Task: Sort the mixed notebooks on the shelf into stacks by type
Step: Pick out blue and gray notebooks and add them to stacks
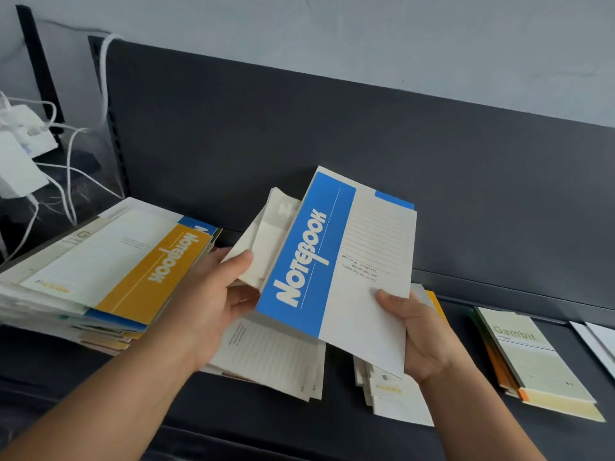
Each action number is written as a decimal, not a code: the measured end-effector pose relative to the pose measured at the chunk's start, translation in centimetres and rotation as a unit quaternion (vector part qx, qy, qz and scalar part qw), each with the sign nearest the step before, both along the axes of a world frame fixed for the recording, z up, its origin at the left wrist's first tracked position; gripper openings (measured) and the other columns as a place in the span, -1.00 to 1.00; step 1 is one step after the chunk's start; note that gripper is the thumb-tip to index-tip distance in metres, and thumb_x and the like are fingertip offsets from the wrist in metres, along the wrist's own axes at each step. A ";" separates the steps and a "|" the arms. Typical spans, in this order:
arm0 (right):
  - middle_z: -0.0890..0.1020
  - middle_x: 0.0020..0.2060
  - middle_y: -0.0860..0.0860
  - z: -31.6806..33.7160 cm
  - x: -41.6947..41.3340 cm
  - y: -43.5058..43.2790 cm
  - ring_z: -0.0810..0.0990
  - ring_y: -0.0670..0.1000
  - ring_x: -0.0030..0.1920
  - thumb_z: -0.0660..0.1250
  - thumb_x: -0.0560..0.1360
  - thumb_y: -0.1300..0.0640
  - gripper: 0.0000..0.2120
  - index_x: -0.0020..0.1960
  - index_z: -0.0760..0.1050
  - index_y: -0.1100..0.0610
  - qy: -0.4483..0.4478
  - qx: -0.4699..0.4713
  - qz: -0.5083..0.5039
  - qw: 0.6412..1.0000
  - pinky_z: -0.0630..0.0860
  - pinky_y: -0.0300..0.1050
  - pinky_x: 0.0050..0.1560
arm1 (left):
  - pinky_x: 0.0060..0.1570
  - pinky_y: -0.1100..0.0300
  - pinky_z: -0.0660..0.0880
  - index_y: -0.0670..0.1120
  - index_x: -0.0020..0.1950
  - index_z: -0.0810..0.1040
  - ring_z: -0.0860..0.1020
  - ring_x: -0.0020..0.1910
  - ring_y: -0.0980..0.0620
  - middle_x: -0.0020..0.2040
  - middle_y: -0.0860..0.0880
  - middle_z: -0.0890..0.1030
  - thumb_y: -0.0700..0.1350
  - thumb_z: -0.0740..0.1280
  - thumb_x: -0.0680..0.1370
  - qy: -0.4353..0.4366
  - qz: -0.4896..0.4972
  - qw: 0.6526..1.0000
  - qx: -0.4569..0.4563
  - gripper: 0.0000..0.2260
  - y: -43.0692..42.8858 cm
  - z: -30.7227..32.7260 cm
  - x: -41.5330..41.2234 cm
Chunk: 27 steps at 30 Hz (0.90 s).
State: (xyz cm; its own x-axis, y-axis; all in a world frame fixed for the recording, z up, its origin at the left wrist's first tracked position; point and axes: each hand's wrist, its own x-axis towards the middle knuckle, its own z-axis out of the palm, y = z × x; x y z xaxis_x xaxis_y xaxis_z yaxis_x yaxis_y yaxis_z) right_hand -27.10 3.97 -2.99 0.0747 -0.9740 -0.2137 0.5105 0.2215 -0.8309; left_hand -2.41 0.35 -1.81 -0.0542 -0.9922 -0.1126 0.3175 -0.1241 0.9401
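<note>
While left hand [213, 304] is gripping pale notebooks [261, 237], right hand [422, 334] is pinching blue notebook [332, 261] corner; mixed pile [100, 271] lying left of hands.

One head-worn view looks forward and down, close over the shelf [299, 427].

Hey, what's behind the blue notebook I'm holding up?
A few pale notebooks, gripped by the left hand, fan out behind the blue notebook, which the right hand pinches. Their covers are mostly hidden, so their type cannot be told.
</note>
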 end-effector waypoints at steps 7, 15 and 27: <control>0.67 0.15 0.16 -0.2 -1.0 1.0 0.70 0.23 0.01 0.29 0.44 0.30 -0.52 0.34 0.47 0.06 0.017 -0.015 0.020 1.000 0.64 0.18 -0.16 | -0.15 0.00 0.57 -0.13 0.12 0.61 0.70 -0.13 -0.10 -0.01 -0.15 0.70 -0.02 0.28 0.57 0.089 -0.098 0.984 0.120 -0.75 1.5 0.3 -3.7; 0.68 0.11 -0.05 -0.9 -2.6 1.4 0.68 0.07 0.06 0.37 0.54 0.22 -0.67 0.26 0.46 -0.03 0.256 -0.009 -0.067 0.964 0.60 0.18 0.14 | -0.08 -0.05 0.55 -0.13 0.05 0.62 0.70 -0.23 -0.09 -0.07 -0.15 0.71 -0.05 0.26 0.59 0.078 -0.073 0.988 0.115 -0.79 2.1 0.3 -5.8; 0.70 0.01 -0.06 -1.0 -6.0 2.9 0.68 0.08 -0.01 0.37 0.53 0.30 -0.66 0.18 0.49 -0.07 0.244 -0.009 -0.135 0.960 0.64 0.03 -0.09 | -0.30 0.06 0.57 -0.11 0.10 0.61 0.70 -0.14 -0.09 -0.01 -0.15 0.70 -0.03 0.28 0.57 0.078 -0.075 0.987 0.121 -0.78 3.5 0.4 -9.0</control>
State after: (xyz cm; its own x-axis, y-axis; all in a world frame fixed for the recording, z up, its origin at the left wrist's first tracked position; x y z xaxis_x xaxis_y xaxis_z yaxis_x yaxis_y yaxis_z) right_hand -33.13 6.89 -3.96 -0.2856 -0.9477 -0.1423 0.0960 0.1195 -0.9882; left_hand -11.39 3.87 -1.43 -0.2341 -0.9163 -0.3248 0.4162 -0.3964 0.8183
